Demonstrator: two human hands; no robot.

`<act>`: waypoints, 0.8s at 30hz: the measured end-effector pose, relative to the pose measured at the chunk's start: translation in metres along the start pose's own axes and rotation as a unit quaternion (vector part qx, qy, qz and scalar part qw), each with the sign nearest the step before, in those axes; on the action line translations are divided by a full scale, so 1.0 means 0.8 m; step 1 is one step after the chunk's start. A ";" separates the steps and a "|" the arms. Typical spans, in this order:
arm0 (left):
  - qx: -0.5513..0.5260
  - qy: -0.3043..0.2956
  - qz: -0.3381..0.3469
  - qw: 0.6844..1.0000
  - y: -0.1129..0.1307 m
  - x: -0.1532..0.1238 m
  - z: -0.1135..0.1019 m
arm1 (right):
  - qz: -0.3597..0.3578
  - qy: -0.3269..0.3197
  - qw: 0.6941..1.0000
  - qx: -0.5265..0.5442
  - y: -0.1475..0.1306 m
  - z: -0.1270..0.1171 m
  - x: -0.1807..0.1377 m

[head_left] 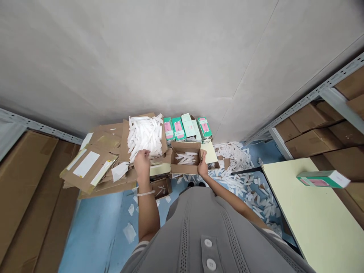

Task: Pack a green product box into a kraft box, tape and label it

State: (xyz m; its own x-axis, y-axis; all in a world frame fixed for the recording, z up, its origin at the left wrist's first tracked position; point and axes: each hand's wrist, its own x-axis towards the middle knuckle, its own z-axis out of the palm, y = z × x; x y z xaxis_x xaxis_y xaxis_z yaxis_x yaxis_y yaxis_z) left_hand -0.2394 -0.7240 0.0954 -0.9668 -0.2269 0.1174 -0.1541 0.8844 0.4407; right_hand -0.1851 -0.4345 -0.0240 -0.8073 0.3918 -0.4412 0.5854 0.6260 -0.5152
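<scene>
Where the right hand [203,167] meets the small carton [184,169], its fingers grasp the right wall, thumb near the top edge. Left of that carton is the left hand [142,163], its fingers curled at the near edge of a heap of white pieces [145,132]; whether they pinch a piece can't be made out.

Since only 1 side of the small carton is held, an uneven pull could probably tip it and spill the few pieces inside. Just left of it, the heap rises above the rim of its cardboard tray [124,142], so a careless drag might send pieces over the front. Farther left, flattened cardboard [105,161] lies in a loose, overlapping stack that could slide if leaned on.

Behind the small carton, 4 green boxes [178,128] stand packed close together; shoving the carton back could knock them. Right of it, white scraps [234,157] cover the floor [96,227], where a dropped piece would be hard to find and a foot might slip. Well to its right, a worktop [313,223] bears 1 more box [324,179], too far off to be much at risk.
</scene>
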 end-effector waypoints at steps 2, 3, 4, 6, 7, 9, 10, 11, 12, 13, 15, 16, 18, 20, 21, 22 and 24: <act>-0.025 0.053 0.008 0.998 0.006 -0.004 -0.026 | -0.002 0.002 1.000 0.003 0.001 0.000 0.001; -0.045 0.074 0.013 0.996 0.010 -0.006 -0.039 | -0.004 0.003 1.000 0.004 0.002 0.001 0.001; -0.070 0.091 0.018 0.993 0.014 -0.008 -0.050 | -0.006 0.004 1.000 0.004 0.002 0.001 0.001; -0.124 0.102 0.029 0.987 0.024 -0.011 -0.066 | -0.008 0.006 1.000 0.004 0.003 0.001 0.000; -0.148 0.094 0.033 0.984 0.029 -0.012 -0.069 | -0.008 0.007 1.000 0.003 0.003 0.000 0.000; -0.185 0.052 0.038 0.981 0.040 -0.018 -0.063 | -0.008 0.009 1.000 0.003 0.002 0.000 -0.001; -0.198 0.023 0.040 0.979 0.045 -0.021 -0.055 | -0.008 0.011 1.000 0.003 0.002 0.000 -0.002; -0.207 -0.007 0.043 0.977 0.050 -0.025 -0.043 | -0.008 0.011 1.000 0.003 0.001 0.000 -0.002; -0.212 -0.035 0.048 0.975 0.054 -0.030 -0.027 | -0.009 0.011 1.000 0.002 0.001 0.000 -0.002; -0.215 -0.060 0.056 0.973 0.058 -0.035 -0.010 | -0.010 0.011 1.000 0.001 0.001 0.001 -0.002; -0.209 -0.093 0.078 0.970 0.063 -0.045 0.029 | -0.011 0.015 1.000 -0.001 0.001 0.001 -0.002; -0.206 -0.107 0.086 0.969 0.064 -0.049 0.049 | -0.012 0.016 1.000 -0.003 0.001 0.002 -0.002; -0.196 -0.140 0.085 0.967 0.066 -0.054 0.086 | -0.013 0.018 1.000 -0.004 0.002 0.003 -0.002; -0.164 -0.172 0.079 0.968 0.068 -0.056 0.118 | -0.012 0.016 1.000 -0.005 0.003 0.004 -0.002; -0.149 -0.186 0.081 0.968 0.069 -0.056 0.131 | -0.011 0.015 1.000 -0.006 0.003 0.005 -0.002; -0.138 -0.198 0.082 0.967 0.071 -0.056 0.143 | -0.009 0.015 1.000 -0.007 0.004 0.006 -0.002; -0.126 -0.219 0.089 0.963 0.075 -0.056 0.160 | -0.009 0.016 1.000 -0.009 0.005 0.008 -0.001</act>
State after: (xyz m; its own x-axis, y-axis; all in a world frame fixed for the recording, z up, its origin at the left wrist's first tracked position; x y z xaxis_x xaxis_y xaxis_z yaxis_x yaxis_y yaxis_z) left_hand -0.2310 -0.6084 0.0028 -0.9751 0.1624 -0.1508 0.0242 0.7542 0.6562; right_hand -0.1820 -0.4363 -0.0302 -0.8199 0.4008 -0.4087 0.5693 0.6457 -0.5089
